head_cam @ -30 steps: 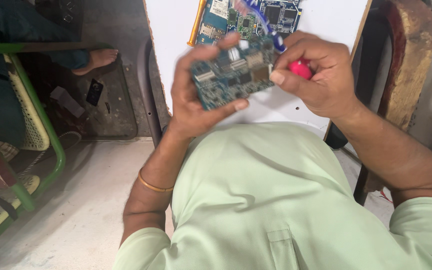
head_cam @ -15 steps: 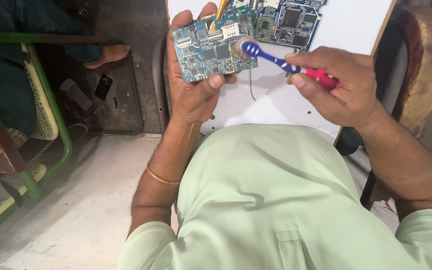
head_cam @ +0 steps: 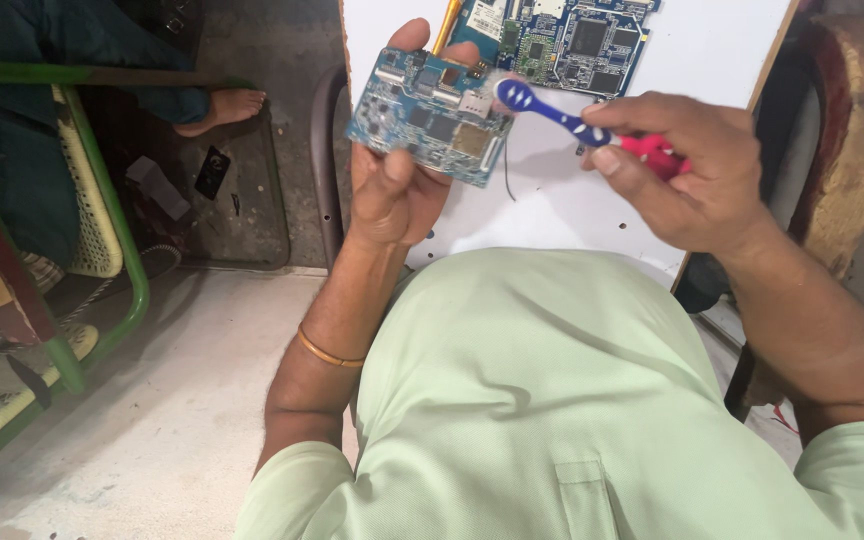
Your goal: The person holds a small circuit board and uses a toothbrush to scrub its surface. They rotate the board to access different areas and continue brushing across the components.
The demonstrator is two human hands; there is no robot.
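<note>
Head view, looking down past a pale green cotton shirt (head_cam: pixel 552 400) to the two hands raised over a white flat board (head_cam: pixel 552 210). The left hand (head_cam: pixel 397 190), a thin gold bangle (head_cam: pixel 327 350) on its wrist, grips a blue rectangular printed circuit board (head_cam: pixel 432 115) by its edges, thumb across the lower face and fingertips at the top edge. The right hand (head_cam: pixel 687 170) is closed around a toothbrush with a blue neck and pink handle (head_cam: pixel 572 120), its head touching the board's right end. Farther off, a second blue circuit board (head_cam: pixel 562 40) lies on the white surface. At far left stands a green metal-framed chair (head_cam: pixel 102 230).
</note>
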